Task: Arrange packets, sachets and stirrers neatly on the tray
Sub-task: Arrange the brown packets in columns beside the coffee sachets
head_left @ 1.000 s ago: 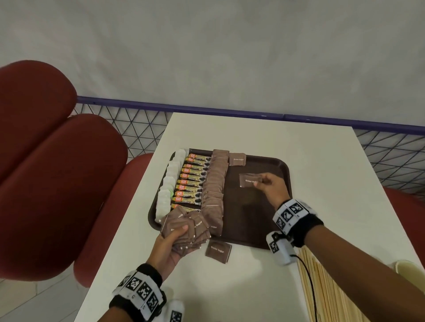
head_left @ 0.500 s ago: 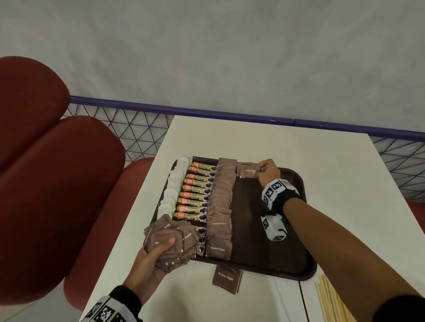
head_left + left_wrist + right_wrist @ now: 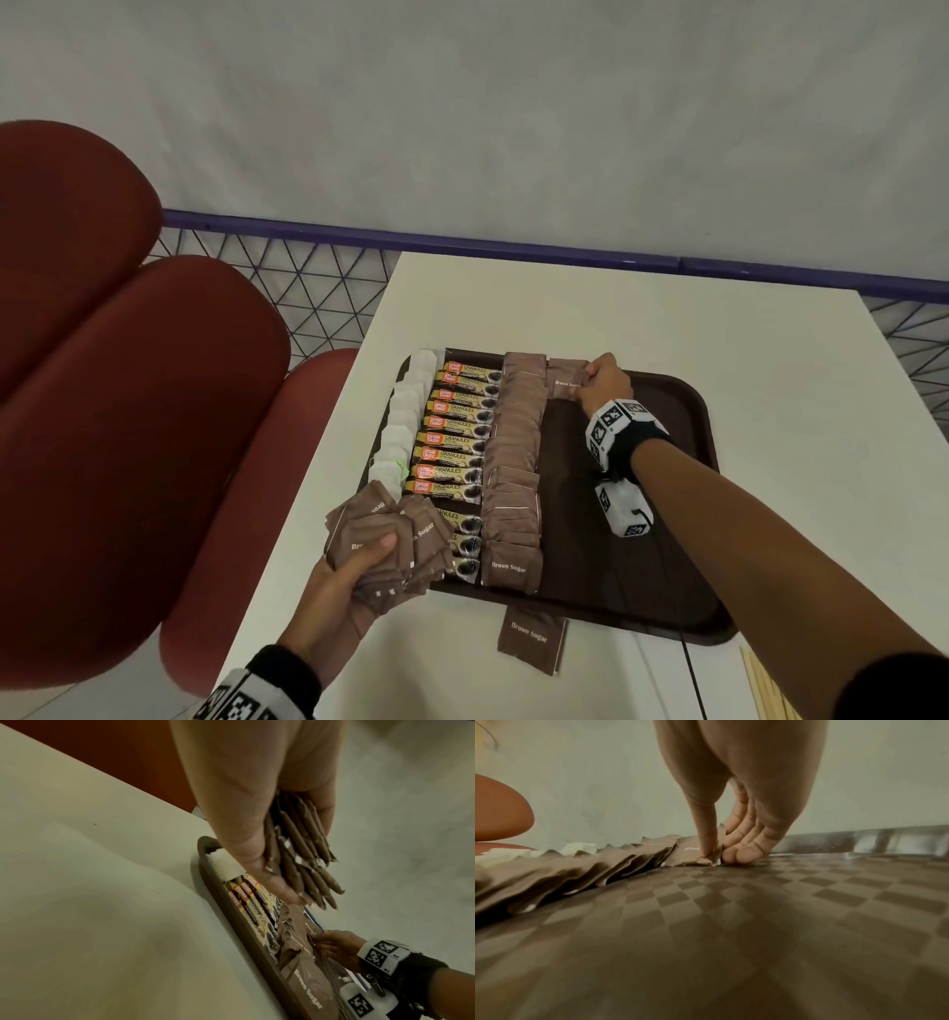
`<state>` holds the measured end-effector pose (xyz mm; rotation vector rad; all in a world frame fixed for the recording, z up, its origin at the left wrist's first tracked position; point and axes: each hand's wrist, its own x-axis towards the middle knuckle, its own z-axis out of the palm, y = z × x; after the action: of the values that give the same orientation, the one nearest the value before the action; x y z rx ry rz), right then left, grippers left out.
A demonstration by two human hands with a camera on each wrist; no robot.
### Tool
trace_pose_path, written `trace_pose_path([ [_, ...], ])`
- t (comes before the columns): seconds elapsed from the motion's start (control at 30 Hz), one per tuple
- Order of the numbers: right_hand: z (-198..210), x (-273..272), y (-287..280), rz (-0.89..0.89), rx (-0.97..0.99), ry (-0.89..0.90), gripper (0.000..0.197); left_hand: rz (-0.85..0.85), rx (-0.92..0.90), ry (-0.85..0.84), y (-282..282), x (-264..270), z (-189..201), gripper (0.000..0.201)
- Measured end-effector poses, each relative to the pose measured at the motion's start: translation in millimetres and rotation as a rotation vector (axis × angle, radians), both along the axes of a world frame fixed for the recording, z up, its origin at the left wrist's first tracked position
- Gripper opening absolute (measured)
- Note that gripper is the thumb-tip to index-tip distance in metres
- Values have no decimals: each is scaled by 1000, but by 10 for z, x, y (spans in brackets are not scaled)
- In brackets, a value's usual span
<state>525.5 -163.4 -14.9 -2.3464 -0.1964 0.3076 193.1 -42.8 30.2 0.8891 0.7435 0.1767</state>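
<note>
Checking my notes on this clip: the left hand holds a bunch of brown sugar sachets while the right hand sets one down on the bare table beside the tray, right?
Not quite. The left hand does hold the bunch of brown sugar sachets, but the right hand sets its sachet on the tray, as the right wrist view shows.

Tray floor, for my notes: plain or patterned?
Patterned: the tray floor shows a brown checkerboard weave, clearest in the right wrist view.

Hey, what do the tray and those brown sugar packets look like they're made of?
Tray: probably moulded plastic, dark brown; the right wrist view shows a woven-check texture with a dull sheen, and it has a raised rounded rim.

Brown sugar packets: likely matte paper, maybe with a lining; they crease softly, have zigzag-cut edges and white print. The right hand pinches one, which bends easily.
</note>
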Motion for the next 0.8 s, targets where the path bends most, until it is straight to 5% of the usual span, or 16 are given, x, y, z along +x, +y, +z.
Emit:
trace_pose_path([
  [0.37,102,-54,-119,-35,14,-71,38,-15,-36,-9,-60,130,80,41],
  [0.47,229,-225,-188,24,107,-80,25,-10,-45,-6,-123,163,106,41],
  [0.8,694,-1402,-360,652,258,342,17,-9,-62,-7,-379,257,152,29],
])
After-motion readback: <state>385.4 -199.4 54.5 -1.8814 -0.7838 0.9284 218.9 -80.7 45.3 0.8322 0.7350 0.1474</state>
